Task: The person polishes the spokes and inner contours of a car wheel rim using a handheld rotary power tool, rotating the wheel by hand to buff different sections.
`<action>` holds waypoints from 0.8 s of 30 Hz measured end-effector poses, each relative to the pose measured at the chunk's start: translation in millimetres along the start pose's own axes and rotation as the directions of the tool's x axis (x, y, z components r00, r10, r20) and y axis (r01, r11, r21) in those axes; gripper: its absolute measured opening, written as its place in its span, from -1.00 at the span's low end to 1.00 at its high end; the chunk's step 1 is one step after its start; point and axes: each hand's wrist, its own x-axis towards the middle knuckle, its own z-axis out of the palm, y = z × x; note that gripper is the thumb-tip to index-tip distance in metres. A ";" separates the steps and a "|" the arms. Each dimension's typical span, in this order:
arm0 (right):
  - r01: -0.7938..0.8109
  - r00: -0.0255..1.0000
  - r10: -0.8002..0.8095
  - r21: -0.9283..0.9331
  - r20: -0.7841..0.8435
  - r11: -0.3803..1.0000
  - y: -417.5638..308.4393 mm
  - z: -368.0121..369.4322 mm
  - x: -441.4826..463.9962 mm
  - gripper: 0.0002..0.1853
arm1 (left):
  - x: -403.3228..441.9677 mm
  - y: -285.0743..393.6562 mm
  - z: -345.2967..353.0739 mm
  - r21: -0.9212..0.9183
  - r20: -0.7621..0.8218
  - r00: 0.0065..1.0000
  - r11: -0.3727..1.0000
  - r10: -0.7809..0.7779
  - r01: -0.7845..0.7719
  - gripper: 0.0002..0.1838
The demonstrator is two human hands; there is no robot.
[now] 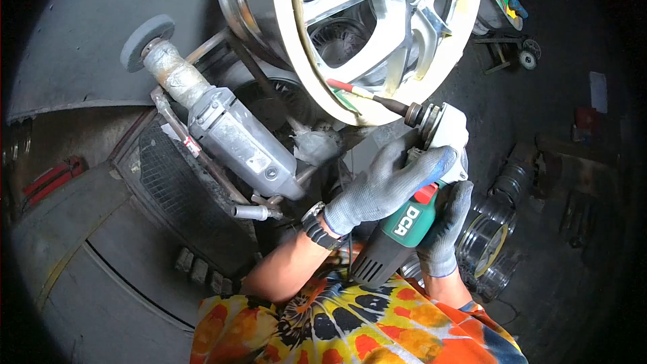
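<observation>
A green and black DCA angle grinder [411, 221] with a whitish gear head lies across both of my gloved hands. My left hand [384, 185], with a watch at the wrist, closes over the body just below the head. From the right side my right hand [443, 236] wraps the body; part of its fingers is hidden behind it. A thin shaft [391, 104] with a red tip runs from the head to the lower lip of a polished alloy wheel [344, 104]. Whether the tip touches the rim, I cannot tell.
Left of the wheel a large grey power tool [239, 138] with a round pad [145, 37] rests on a metal frame [216, 172]. More shiny rims [485, 243] stand on the floor at the right. A small cart wheel [528, 59] shows at upper right.
</observation>
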 end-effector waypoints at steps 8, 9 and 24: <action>0.027 0.999 -0.027 -0.019 -0.022 0.999 -25.9 -7.1 19.0 -0.16 | 32.3 -13.8 17.7 0.033 0.022 0.998 0.997 0.065 -0.065 -0.58; 0.039 0.999 -0.039 -0.028 -0.002 0.999 -29.5 -10.4 22.7 -0.17 | 39.4 -14.8 19.8 0.034 0.019 0.998 0.998 0.059 -0.059 -0.58; 0.026 0.976 -0.058 -0.148 -0.211 0.989 -61.3 -39.7 75.7 -0.29 | 114.7 -26.1 42.6 -0.141 -0.013 0.992 0.982 -0.128 0.125 -0.51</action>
